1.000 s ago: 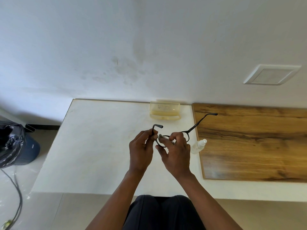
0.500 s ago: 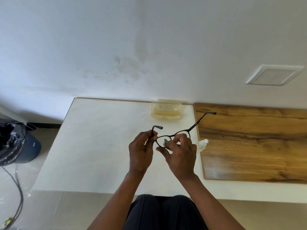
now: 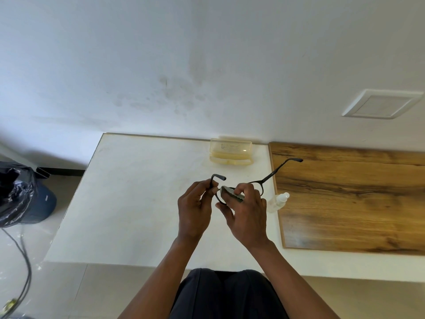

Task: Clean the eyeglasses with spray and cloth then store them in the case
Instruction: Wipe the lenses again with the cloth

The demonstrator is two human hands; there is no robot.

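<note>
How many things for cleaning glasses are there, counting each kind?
Glasses: 1
Cloth: 1
Spray bottle: 1
Case: 1
Total: 4

white table (image 3: 128, 203): case (image 3: 231, 152), spray bottle (image 3: 277, 202), wood board (image 3: 349, 199).

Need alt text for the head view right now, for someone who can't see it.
Both hands hold black eyeglasses above a white table: the left hand pinches one temple while the right hand presses a grey cloth on a lens. A spray bottle lies at right, a yellowish case by the wall.
</note>
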